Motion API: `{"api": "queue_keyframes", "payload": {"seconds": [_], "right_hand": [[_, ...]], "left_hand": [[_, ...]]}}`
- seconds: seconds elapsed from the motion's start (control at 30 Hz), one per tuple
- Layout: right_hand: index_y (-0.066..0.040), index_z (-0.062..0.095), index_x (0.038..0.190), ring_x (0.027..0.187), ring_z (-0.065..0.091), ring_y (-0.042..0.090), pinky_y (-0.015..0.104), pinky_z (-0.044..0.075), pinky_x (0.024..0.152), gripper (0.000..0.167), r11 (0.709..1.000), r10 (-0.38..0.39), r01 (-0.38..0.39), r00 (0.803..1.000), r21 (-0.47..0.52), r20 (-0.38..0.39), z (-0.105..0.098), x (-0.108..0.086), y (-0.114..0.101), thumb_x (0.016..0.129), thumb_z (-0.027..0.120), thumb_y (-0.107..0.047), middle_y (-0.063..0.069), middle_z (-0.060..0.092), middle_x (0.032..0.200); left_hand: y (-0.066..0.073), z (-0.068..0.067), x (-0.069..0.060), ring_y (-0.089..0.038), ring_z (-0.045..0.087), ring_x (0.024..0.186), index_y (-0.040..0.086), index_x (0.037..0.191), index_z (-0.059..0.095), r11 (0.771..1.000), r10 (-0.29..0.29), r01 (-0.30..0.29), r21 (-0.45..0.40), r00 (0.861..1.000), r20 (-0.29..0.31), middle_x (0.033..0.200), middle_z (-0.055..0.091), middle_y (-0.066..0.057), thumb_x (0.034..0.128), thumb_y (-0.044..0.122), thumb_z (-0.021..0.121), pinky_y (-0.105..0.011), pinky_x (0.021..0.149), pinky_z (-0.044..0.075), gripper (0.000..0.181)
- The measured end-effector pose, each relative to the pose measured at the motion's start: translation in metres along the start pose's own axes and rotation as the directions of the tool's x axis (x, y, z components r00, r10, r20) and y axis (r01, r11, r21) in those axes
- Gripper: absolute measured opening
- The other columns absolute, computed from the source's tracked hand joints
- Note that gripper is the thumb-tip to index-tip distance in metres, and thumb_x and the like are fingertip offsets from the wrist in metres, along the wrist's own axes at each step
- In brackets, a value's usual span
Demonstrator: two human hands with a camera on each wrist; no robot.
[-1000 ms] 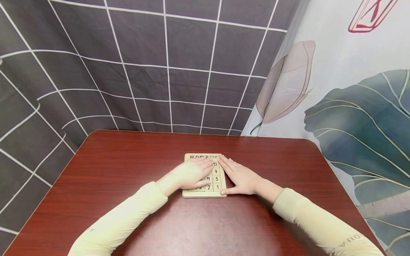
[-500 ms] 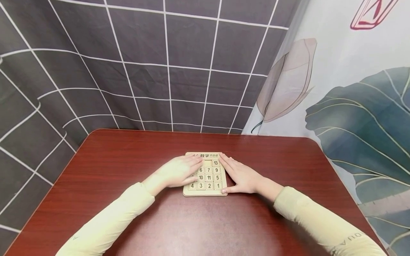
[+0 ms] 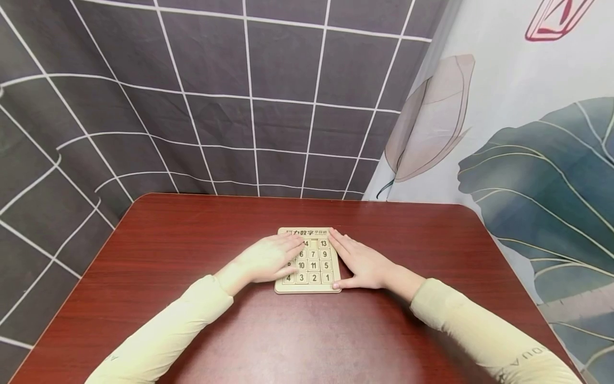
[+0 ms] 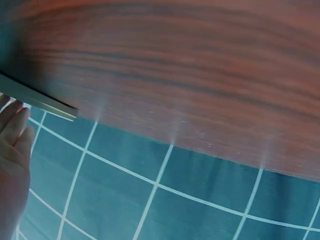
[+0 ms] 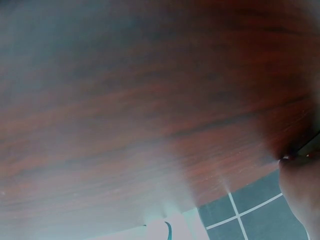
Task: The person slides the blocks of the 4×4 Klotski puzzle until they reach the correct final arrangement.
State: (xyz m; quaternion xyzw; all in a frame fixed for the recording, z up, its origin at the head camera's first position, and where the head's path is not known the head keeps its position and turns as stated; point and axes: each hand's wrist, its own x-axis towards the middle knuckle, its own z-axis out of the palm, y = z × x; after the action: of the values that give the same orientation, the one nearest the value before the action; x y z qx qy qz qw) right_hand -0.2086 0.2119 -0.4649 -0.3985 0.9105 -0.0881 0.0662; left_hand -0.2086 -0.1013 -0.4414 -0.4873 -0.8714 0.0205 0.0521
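Number puzzle (image 3: 314, 265): wood-look, smooth, matt. Tabletop (image 3: 288, 336): glossy wood grain. Gridded curtain (image 3: 283, 125): matt cloth. Sleeves (image 3: 168, 333): cloth.

2 wrist views, seemingly close, share the downward head view's tabletop (image 3: 307, 330).

Counted: one board (image 3: 307, 290); at least thirteen tiles (image 3: 313, 265) showing; two hands (image 3: 365, 265), at its nine and three o'clock; two sleeves (image 3: 163, 330); one table (image 3: 192, 224); two curtains (image 3: 206, 64), at eleven and two.

Tons of room nearside on the glossy red-brown table (image 3: 288, 338); left hand (image 3: 266, 258), right hand (image 3: 363, 262) hem in the cream rectangular board (image 3: 307, 288).
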Motion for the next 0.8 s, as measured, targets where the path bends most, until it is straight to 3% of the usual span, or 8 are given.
{"api": "queue_keyframes", "payload": {"seconds": [0.4, 0.57, 0.8], "right_hand": [[0.006, 0.02, 0.166, 0.162, 0.029, 0.041, 0.056, 0.033, 0.13, 0.116, 1.0, -0.021, 0.021, 0.999, -0.008, -0.027, -0.001, -0.002, -0.001, 0.093, 0.067, -0.07, 0.024, 0.015, 0.177], [0.005, 0.017, 0.167, 0.163, 0.026, 0.039, 0.054, 0.031, 0.132, 0.117, 1.0, -0.005, 0.005, 1.0, 0.0, -0.008, 0.0, -0.001, -0.002, 0.092, 0.069, -0.067, 0.022, 0.012, 0.178], [0.005, 0.018, 0.167, 0.163, 0.025, 0.039, 0.053, 0.03, 0.133, 0.116, 1.0, -0.008, 0.008, 1.0, 0.001, -0.009, -0.003, 0.0, -0.003, 0.091, 0.071, -0.065, 0.023, 0.013, 0.178]], "left_hand": [[0.006, 0.001, 0.016, -0.027, 0.051, 0.152, 0.003, 0.152, 0.056, 1.0, 0.009, -0.009, 0.01, 0.999, 0.043, 0.16, 0.055, -0.014, 0.1098, 0.048, 0.05, -0.04, 0.131, 0.037, 0.062], [0.001, 0.005, 0.009, -0.027, 0.049, 0.153, 0.004, 0.156, 0.052, 1.0, -0.022, 0.023, -0.017, 0.998, 0.053, 0.162, 0.052, -0.013, 0.1092, 0.049, 0.05, -0.041, 0.13, 0.038, 0.065], [-0.007, 0.004, -0.01, -0.028, 0.05, 0.152, 0.002, 0.153, 0.054, 0.999, -0.044, 0.045, -0.026, 0.999, 0.028, 0.161, 0.054, -0.014, 0.1078, 0.047, 0.055, -0.042, 0.13, 0.039, 0.064]]}}
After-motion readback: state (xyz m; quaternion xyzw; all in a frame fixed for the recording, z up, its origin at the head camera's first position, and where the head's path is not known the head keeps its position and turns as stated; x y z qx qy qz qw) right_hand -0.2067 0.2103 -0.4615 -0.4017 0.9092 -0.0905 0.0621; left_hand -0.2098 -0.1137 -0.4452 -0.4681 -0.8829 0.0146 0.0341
